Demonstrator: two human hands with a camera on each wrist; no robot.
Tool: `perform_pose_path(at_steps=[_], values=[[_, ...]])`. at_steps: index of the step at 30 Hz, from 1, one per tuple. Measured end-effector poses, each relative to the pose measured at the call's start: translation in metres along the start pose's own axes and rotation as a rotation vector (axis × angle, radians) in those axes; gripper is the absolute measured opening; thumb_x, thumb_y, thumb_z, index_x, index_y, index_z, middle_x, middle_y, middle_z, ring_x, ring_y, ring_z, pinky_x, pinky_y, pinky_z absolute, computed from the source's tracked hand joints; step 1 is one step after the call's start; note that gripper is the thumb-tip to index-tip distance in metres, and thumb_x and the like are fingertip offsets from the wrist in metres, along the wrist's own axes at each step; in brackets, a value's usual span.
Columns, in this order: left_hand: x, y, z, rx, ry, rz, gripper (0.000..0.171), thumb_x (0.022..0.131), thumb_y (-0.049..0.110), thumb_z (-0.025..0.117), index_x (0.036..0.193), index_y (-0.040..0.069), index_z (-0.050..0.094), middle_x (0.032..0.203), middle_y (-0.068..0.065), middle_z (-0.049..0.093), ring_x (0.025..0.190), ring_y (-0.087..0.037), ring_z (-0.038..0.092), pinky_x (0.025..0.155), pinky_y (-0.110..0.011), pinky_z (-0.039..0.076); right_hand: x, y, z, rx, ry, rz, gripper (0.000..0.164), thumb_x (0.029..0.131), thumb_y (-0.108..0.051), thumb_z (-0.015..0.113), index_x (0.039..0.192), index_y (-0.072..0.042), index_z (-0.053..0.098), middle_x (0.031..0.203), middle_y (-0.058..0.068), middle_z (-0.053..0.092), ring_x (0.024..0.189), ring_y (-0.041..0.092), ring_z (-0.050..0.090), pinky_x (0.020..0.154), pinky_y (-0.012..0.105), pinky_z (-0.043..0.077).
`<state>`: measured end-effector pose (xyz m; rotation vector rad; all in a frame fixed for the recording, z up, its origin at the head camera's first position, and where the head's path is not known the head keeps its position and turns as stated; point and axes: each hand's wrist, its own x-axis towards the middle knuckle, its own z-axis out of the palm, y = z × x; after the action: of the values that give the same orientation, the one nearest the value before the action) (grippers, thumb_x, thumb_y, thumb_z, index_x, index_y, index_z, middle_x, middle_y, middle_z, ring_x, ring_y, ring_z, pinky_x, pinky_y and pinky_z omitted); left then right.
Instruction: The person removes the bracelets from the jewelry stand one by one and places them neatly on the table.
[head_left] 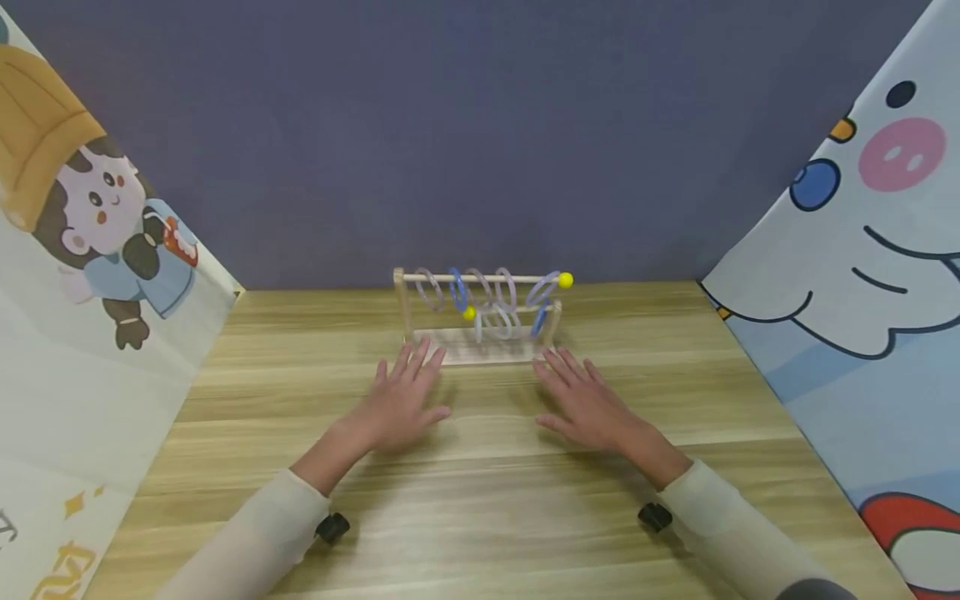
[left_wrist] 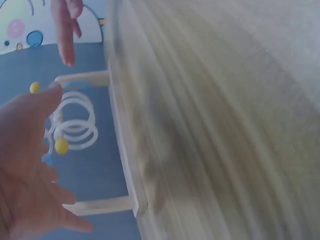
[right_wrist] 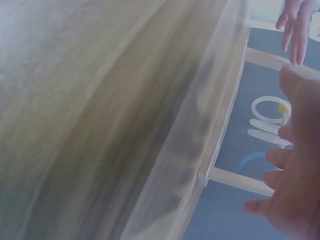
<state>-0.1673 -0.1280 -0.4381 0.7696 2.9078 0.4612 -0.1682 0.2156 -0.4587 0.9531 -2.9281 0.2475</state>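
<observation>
A small wooden rack (head_left: pixel 495 348) stands on the table against the back wall. Its upper rod ends at the right in a yellow ball (head_left: pixel 566 280), and its lower rod ends at the left in another yellow ball (head_left: pixel 469 312). Several pale rings and a blue ring (head_left: pixel 462 293) hang on the upper rod. White rings and a second blue ring (head_left: pixel 539 320) hang on the lower one. My left hand (head_left: pixel 397 411), fingers spread, is at the rack's front left corner; my right hand (head_left: pixel 592 410) mirrors it at the front right. Both are empty; contact with the base is unclear.
The wood-grain table (head_left: pixel 480 500) runs up to a dark grey back wall (head_left: pixel 480 142). Cartoon-printed panels flank it, the left panel (head_left: pixel 90 400) with a child in a hat, the right panel (head_left: pixel 817 300) with a pig-nosed figure. A black device sits under each wrist.
</observation>
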Motion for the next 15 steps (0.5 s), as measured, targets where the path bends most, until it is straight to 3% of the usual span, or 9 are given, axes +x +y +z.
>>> perform_pose_path(at_steps=[4, 8, 11, 15], values=[[0.002, -0.008, -0.009, -0.087, 0.054, -0.015, 0.09, 0.1, 0.041, 0.062, 0.165, 0.014, 0.006, 0.171, -0.02, -0.003, 0.155, -0.048, 0.009, 0.113, -0.078, 0.022, 0.006, 0.0, -0.004, 0.019, 0.093, 0.014, 0.081, 0.095, -0.039, 0.071, 0.157, -0.003, 0.033, 0.16, 0.023, 0.038, 0.148, 0.047, 0.033, 0.115, 0.067, 0.033], [0.004, -0.017, -0.018, -0.174, 0.123, -0.026, 0.088, 0.101, 0.037, 0.062, 0.164, 0.009, 0.007, 0.171, -0.02, 0.003, 0.156, -0.045, 0.013, 0.12, -0.066, 0.024, 0.014, 0.001, -0.009, 0.065, 0.204, 0.051, 0.07, 0.093, -0.03, 0.073, 0.15, 0.0, 0.044, 0.149, 0.025, 0.05, 0.14, 0.046, 0.045, 0.114, 0.062, 0.038], [0.006, -0.024, -0.027, -0.232, 0.179, -0.051, 0.085, 0.103, 0.033, 0.06, 0.164, 0.006, 0.008, 0.171, -0.019, 0.007, 0.157, -0.041, 0.013, 0.124, -0.059, 0.023, 0.021, 0.002, -0.014, 0.109, 0.266, 0.099, 0.061, 0.095, -0.028, 0.07, 0.145, 0.002, 0.05, 0.143, 0.025, 0.056, 0.133, 0.045, 0.051, 0.113, 0.06, 0.041], [0.012, -0.03, -0.04, -0.308, 0.277, -0.09, 0.081, 0.103, 0.032, 0.06, 0.163, 0.005, 0.012, 0.169, -0.021, 0.016, 0.155, -0.041, 0.019, 0.123, -0.06, 0.025, 0.032, 0.003, -0.023, 0.224, 0.353, 0.194, 0.053, 0.097, -0.025, 0.068, 0.14, 0.002, 0.054, 0.132, 0.022, 0.065, 0.122, 0.041, 0.061, 0.104, 0.056, 0.049]])
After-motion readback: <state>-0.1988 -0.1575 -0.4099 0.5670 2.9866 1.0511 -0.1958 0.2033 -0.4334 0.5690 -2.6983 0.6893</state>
